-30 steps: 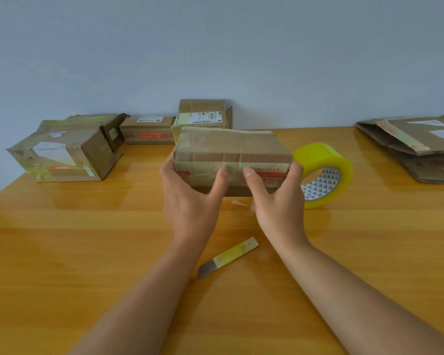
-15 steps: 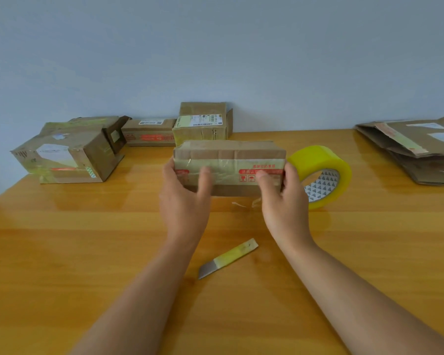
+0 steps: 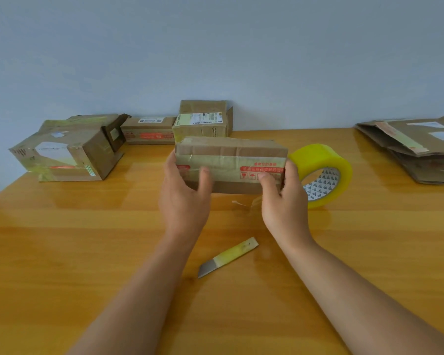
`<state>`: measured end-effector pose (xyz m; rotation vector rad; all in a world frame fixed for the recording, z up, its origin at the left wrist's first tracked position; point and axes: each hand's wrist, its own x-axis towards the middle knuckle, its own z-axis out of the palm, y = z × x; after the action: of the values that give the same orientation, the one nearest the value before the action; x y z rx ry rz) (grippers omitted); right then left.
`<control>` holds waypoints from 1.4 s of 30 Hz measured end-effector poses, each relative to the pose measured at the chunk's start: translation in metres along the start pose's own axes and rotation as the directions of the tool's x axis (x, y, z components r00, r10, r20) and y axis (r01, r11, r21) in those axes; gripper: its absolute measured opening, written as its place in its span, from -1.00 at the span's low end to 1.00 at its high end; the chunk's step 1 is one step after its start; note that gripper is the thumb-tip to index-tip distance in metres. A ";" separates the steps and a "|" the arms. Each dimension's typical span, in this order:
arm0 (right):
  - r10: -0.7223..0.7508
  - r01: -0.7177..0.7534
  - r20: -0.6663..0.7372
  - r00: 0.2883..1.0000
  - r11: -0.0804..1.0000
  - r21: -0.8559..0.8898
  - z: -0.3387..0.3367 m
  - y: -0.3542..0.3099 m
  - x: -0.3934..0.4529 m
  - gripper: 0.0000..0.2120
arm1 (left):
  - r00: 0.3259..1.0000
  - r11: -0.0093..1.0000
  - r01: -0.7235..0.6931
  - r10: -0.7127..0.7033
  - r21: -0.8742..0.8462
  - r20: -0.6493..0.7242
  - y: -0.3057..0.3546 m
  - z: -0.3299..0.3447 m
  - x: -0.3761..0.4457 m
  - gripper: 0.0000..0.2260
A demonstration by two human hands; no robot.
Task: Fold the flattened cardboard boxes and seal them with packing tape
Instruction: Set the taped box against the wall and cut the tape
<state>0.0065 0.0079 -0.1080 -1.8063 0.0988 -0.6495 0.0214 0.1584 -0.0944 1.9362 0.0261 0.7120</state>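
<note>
Seeing both hands gripping the taped box [image 3: 231, 162] mid-table: left hand [image 3: 185, 198] curling round its left end, right hand [image 3: 285, 201] clamping the right end. Tape roll [image 3: 321, 175] sitting just right; I'm spotting the cutter blade [image 3: 228, 257] lying nearer.

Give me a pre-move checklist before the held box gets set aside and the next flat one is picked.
1. Box held by both hands, left hand, right hand: ok.
2. Tape strip along the near face lies flat: ok.
3. Far side and bottom seams sealed: cannot tell, hidden.
4. Tape roll within reach, standing right of the box: ok.
5. Blade lies apart from both hands: ok.
6. Flattened boxes waiting at far right: ok.
</note>
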 end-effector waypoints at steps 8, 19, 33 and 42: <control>0.005 -0.005 0.008 1.000 1.000 0.026 -0.004 -0.001 0.000 -0.68 | 1.000 0.998 -0.025 0.025 -0.051 -0.004 -0.004 -0.007 0.006 -0.84; -0.018 0.019 0.015 1.000 0.997 -0.070 0.005 0.000 -0.002 -0.38 | 0.991 0.972 -0.043 0.012 0.229 0.134 0.006 -0.001 -0.003 0.04; -0.063 0.068 0.087 0.994 0.996 -0.054 -0.007 0.006 0.003 -0.65 | 0.989 0.992 -0.076 0.063 0.097 0.135 -0.014 -0.011 0.014 -0.44; -0.084 0.094 0.089 0.993 0.989 -0.113 -0.008 0.007 0.004 -0.68 | 0.992 0.994 -0.039 0.026 0.103 0.123 -0.016 -0.016 0.021 -0.47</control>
<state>0.0077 -0.0029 -0.1108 -1.9572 -0.0004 -0.6413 0.0352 0.1858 -0.0935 2.0819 -0.0445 0.6239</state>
